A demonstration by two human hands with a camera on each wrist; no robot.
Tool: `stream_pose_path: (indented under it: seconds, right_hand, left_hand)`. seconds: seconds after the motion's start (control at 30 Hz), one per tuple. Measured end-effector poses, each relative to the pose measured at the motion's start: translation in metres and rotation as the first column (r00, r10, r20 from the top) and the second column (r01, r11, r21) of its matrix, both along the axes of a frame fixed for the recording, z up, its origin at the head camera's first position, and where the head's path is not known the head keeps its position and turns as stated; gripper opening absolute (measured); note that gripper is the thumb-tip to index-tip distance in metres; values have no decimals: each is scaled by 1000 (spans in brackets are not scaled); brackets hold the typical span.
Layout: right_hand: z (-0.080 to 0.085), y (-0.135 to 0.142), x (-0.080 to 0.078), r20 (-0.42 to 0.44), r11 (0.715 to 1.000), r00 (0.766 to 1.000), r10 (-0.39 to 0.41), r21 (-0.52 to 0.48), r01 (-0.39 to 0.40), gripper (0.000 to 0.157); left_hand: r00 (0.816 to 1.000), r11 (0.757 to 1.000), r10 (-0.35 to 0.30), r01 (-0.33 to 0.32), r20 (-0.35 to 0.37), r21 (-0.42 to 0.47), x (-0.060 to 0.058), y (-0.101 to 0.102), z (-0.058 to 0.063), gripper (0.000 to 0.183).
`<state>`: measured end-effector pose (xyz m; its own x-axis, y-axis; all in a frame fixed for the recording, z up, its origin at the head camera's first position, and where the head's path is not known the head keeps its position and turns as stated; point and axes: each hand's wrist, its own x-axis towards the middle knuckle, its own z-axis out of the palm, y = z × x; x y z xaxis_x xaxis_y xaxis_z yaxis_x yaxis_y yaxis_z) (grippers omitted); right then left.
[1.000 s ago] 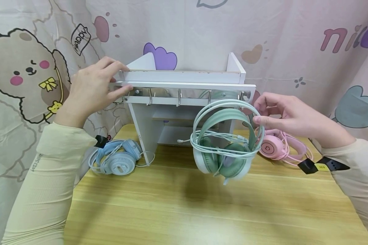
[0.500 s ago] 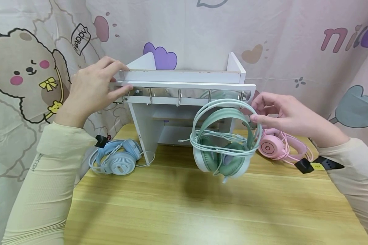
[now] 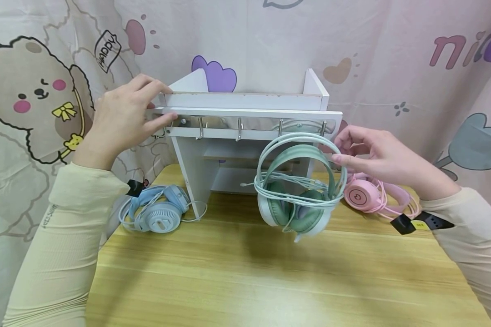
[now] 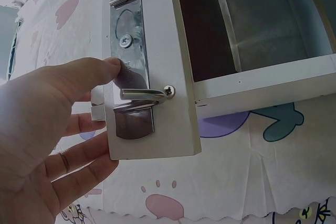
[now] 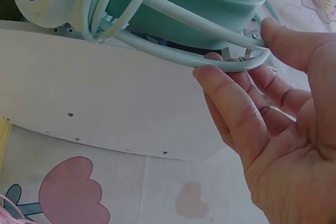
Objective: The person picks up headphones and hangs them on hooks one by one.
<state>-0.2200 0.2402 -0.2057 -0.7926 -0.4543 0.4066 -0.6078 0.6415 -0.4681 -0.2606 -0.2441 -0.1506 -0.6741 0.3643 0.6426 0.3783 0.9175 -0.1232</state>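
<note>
My left hand (image 3: 124,120) holds the left end of the white hook rail (image 3: 255,112) on the front of a white shelf unit. In the left wrist view my thumb presses the metal hook plate (image 4: 134,69) and the fingers lie behind the board. My right hand (image 3: 382,152) pinches the headband of the mint-green headphones (image 3: 307,156) at its right side. They hang before the rail's right end, with their cable wound round them. In the right wrist view, thumb and index finger meet the headband tubes (image 5: 173,59) near a metal hook. Whether the headband rests on that hook, I cannot tell.
Blue headphones (image 3: 159,213) lie on the wooden table (image 3: 229,272) left of the shelf unit (image 3: 192,170). Pink headphones (image 3: 368,195) lie to its right, below my right wrist. A printed curtain (image 3: 270,41) hangs behind.
My right hand and the green headphones have shifted slightly left along the rail. The left hand keeps its hold on the rail's end.
</note>
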Motion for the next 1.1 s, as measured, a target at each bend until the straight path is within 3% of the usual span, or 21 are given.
stream_pose_path:
  seconds: [0.3,1.1]
  right_hand:
    - [-6,1,-4,48,999,998,-41,-12,41,17]
    - [-8,2,-1,47,996,995,-90,32,89,25]
  left_hand:
    - [1000,1000,2,-2,-4,7,1,1,1,47]
    - [999,1000,-13,13,-34,14,-1,1,-1,45]
